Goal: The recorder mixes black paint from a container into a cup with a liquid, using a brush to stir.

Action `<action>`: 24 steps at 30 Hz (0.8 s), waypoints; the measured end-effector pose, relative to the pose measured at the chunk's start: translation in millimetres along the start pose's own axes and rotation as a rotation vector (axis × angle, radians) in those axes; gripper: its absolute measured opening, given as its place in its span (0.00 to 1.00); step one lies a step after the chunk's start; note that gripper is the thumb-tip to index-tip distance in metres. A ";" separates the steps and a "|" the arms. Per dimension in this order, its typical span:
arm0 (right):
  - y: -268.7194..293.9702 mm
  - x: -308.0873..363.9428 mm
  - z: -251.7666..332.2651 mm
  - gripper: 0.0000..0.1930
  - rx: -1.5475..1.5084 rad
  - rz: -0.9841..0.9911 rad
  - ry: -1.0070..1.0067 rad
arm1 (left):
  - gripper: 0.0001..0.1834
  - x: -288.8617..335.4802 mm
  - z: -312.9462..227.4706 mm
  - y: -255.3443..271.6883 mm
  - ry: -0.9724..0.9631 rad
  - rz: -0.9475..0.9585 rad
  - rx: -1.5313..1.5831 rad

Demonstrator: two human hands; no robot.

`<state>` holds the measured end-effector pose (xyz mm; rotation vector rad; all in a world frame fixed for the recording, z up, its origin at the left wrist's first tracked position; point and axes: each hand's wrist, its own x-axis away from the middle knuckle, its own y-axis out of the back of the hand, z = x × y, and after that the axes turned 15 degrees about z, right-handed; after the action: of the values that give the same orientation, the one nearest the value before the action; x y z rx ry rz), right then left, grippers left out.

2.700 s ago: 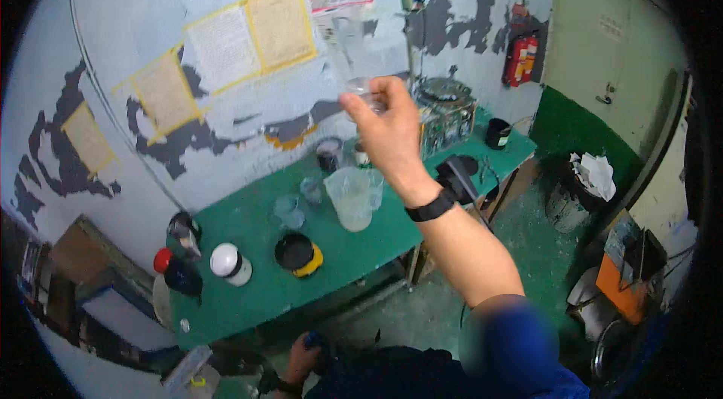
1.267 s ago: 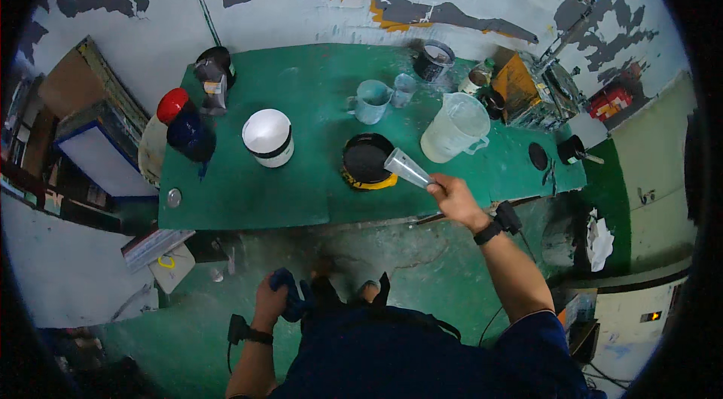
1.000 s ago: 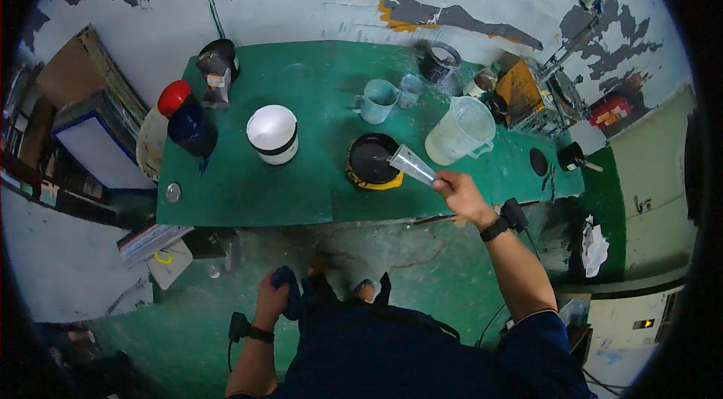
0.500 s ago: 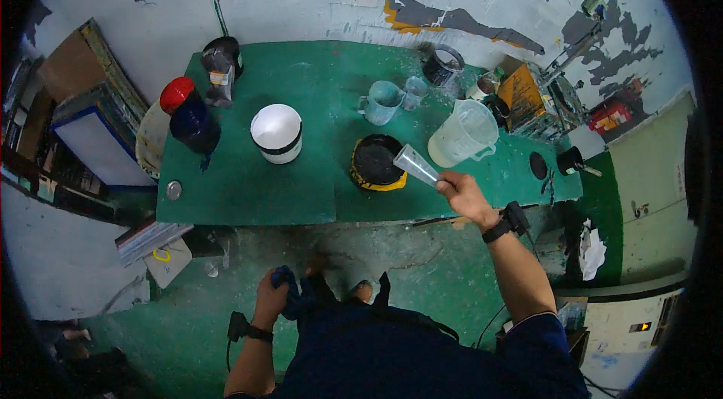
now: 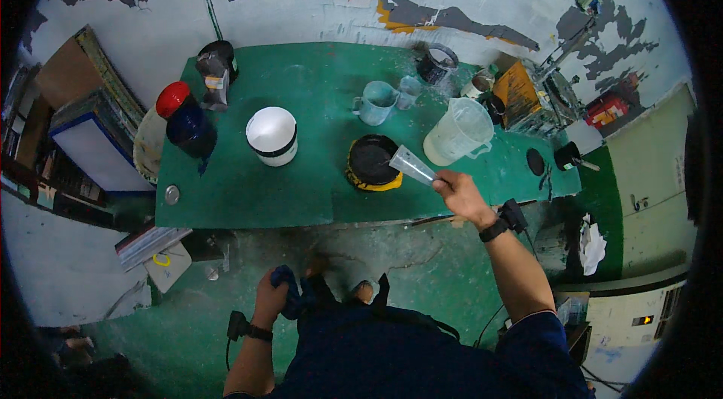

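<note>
Tilted over the front of the table is a clear, tapered plastic cup (image 5: 413,165), its wide end pointing left and its narrow end closed in my right hand (image 5: 461,196). That wide end overlaps the right rim of a black round container (image 5: 372,160) with yellow around its base; I cannot tell whether they touch. My left hand (image 5: 271,300) is low in front of the table, closed on a bunched dark blue cloth (image 5: 287,284) beside my body. A translucent pitcher (image 5: 458,132) stands behind my right hand.
A white tub (image 5: 272,135) with a black band stands left of centre on the green table (image 5: 248,196). Red (image 5: 172,99) and dark blue (image 5: 190,132) containers are at its left end. Farther back stand a cloudy jug (image 5: 376,103) and a black-stained bucket (image 5: 437,64).
The view has shifted slightly, so the table's things appear a little to the left. Both hands keep their hold, and the cup stays near the black container.
</note>
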<state>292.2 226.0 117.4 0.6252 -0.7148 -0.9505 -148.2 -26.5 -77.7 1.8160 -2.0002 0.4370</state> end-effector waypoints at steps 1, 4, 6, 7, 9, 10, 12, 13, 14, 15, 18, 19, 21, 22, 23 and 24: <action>-0.2 0.3 -1.0 0.10 -0.001 -0.001 -0.006 | 0.25 0.1 -2.2 -1.6 0.008 0.001 0.020; -0.9 0.2 -0.2 0.10 -0.008 0.010 -0.025 | 0.25 -0.1 -1.8 -2.5 0.006 -0.010 0.024; 0.8 1.3 1.7 0.10 -0.015 0.029 -0.047 | 0.24 -0.7 -2.5 -2.3 0.005 -0.007 0.003; 0.5 1.4 0.3 0.10 -0.021 0.025 -0.047 | 0.24 -0.9 -4.7 -2.1 0.009 0.002 -0.010; -0.6 1.6 -2.0 0.11 -0.035 0.016 -0.044 | 0.23 -2.3 -4.2 -1.7 0.003 0.005 -0.015; -0.4 1.7 -2.1 0.11 -0.051 0.012 -0.034 | 0.23 -3.3 -1.6 -1.5 -0.006 0.000 -0.005; 1.1 2.5 -2.9 0.11 -0.083 0.001 -0.014 | 0.23 -6.2 3.9 -1.8 -0.023 -0.020 0.006; 1.4 2.2 -6.2 0.11 -0.106 0.002 -0.001 | 0.22 -8.1 6.9 -2.2 -0.031 -0.034 0.007; 1.1 1.1 -11.3 0.11 -0.129 0.004 0.012 | 0.22 -9.8 9.6 -2.0 -0.040 -0.048 0.009; 1.2 0.3 -12.3 0.11 -0.153 0.007 0.024 | 0.22 -10.5 8.6 -2.2 -0.032 -0.042 -0.009; 2.5 0.9 -12.0 0.11 -0.148 0.018 0.001 | 0.22 -11.0 5.6 -2.5 -0.011 -0.034 -0.044; 2.9 0.9 -10.0 0.11 -0.142 0.020 -0.012 | 0.22 -11.2 4.9 -3.1 -0.003 -0.037 -0.042; 3.8 0.8 -4.5 0.11 -0.130 0.023 -0.038 | 0.22 -11.0 4.2 -4.1 0.007 -0.042 -0.032; 5.2 0.8 -1.0 0.11 -0.114 0.032 -0.048 | 0.22 -10.6 4.2 -4.5 0.009 -0.044 -0.024; 7.1 0.5 3.3 0.11 -0.098 0.041 -0.059 | 0.22 -10.1 4.2 -5.0 0.011 -0.047 -0.015; 8.3 0.7 4.8 0.11 -0.081 0.049 -0.071 | 0.21 -8.9 -0.2 -7.2 0.019 -0.051 -0.013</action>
<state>292.9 228.3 126.8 0.5026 -0.7477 -0.9556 -140.4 -19.5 -82.2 1.8437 -1.9355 0.4236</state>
